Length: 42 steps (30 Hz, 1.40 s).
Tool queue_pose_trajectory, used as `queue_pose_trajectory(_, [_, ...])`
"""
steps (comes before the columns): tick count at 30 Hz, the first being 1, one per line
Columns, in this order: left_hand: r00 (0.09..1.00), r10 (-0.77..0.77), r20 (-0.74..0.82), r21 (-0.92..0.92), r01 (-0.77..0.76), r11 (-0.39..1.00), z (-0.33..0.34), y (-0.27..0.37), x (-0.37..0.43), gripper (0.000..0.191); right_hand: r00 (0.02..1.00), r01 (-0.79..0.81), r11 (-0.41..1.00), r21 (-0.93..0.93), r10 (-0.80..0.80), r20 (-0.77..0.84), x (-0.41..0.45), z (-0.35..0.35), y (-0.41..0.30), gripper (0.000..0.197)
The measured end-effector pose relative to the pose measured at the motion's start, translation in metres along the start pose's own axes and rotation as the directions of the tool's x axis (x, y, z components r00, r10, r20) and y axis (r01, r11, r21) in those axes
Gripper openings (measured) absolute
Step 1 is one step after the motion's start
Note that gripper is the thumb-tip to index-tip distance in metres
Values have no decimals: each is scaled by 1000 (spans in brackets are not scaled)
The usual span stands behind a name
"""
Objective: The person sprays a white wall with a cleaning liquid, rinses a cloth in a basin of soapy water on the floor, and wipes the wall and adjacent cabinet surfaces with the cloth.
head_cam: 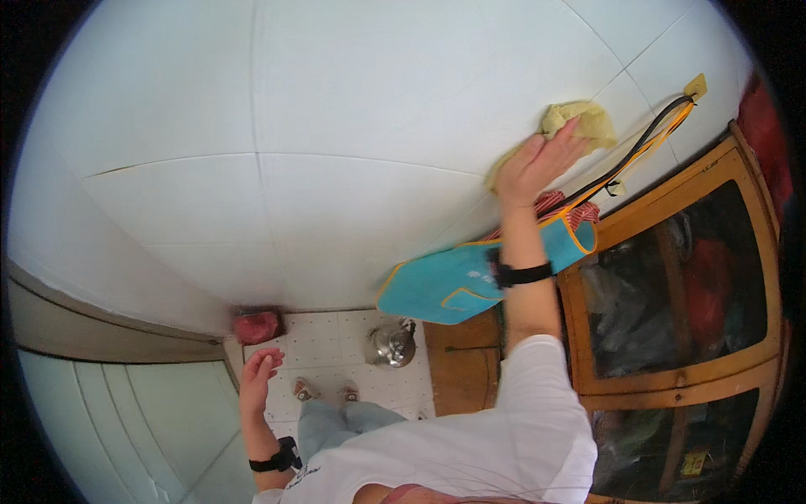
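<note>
My right hand (541, 164) presses a yellow cloth (601, 126) flat against the white tiled wall (378, 94). Just below and to the right of that hand, a turquoise apron (441, 277) with orange edging hangs by its straps from a yellowish wall hook (696, 87). A red striped cloth (582, 214) shows behind the apron's upper part. At the lower left, my left hand (259, 372) hangs in the air with nothing in it, its fingers loosely bent and partly apart.
A wooden cabinet (667, 394) with glass doors stands on the right. On the tiled floor are a metal kettle (393, 343) and, in the corner, a red bag or bin liner (257, 326). A pale door or panel (170, 403) is at the lower left.
</note>
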<state>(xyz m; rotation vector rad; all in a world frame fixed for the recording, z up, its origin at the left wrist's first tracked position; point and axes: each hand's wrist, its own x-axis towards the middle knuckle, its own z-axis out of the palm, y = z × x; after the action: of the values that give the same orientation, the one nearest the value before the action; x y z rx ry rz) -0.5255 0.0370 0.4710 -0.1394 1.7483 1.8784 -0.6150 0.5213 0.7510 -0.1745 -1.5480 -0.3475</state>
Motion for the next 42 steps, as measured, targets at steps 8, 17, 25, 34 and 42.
queue_pose_trajectory(8, [995, 5, 99, -24, -3, 1000, 51, -8, 9, 22, 345, 426, 589, 687, -808, 478, -271, -33, -22, 35])
queue_pose_trajectory(17, [999, -33, 18, -127, 35, 991, 48, -33, 11, 25, 974, -160, 969, 189, 125, 188, -114, -13, -105, 48])
queue_pose_trajectory(25, [970, -79, -229, -158, 43, 987, -34, -60, 4, 25, 631, 416, 776, 474, -622, 464, -270, -15, -116, 47])
queue_pose_trajectory(34, [896, -168, -412, -264, 59, 963, -61, -95, -28, 24, 875, 442, 849, 291, -479, 69, -163, 4, -130, 67])
queue_pose_trajectory(42, [653, -196, -732, -340, -101, 935, -48, -120, -127, 26, 893, 387, 885, 259, -429, 133, -159, -9, -137, 67])
